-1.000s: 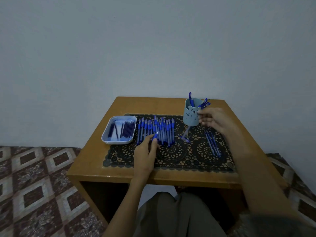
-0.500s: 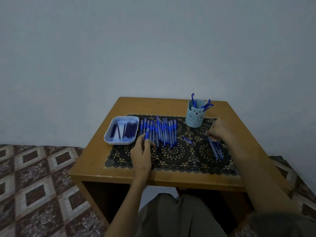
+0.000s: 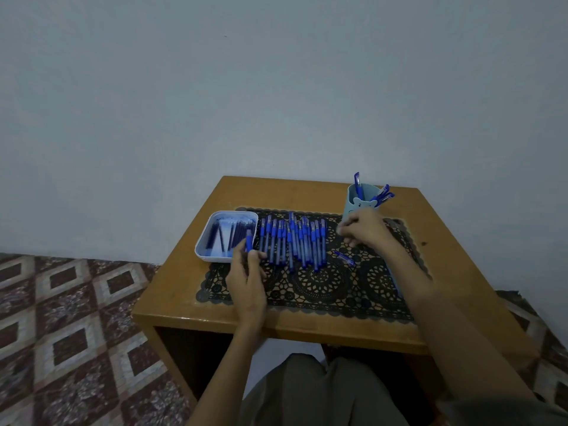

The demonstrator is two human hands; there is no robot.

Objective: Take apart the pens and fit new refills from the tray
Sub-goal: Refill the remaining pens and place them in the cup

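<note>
A white tray (image 3: 203,254) with several dark blue refills sits at the mat's left end. To its right, a row of several blue pens (image 3: 292,241) lies on the black lace mat (image 3: 322,287). My left hand (image 3: 247,276) grips one blue pen (image 3: 249,241) upright at the tray's right rim. My right hand (image 3: 364,230) hovers with curled fingers just in front of the pale blue bear cup (image 3: 353,207). Whether that hand holds anything is not clear. A loose blue pen cap (image 3: 344,258) lies on the mat below it.
The bear cup holds a few blue pens at the back right of the small wooden table (image 3: 184,302). A plain wall rises right behind the table. Patterned floor tiles (image 3: 70,333) show to the left, and my knees are under the front edge.
My left hand moved left with its pen to the tray's rim. My right hand went from the cup to the mat's right side, then came back in front of the cup.
</note>
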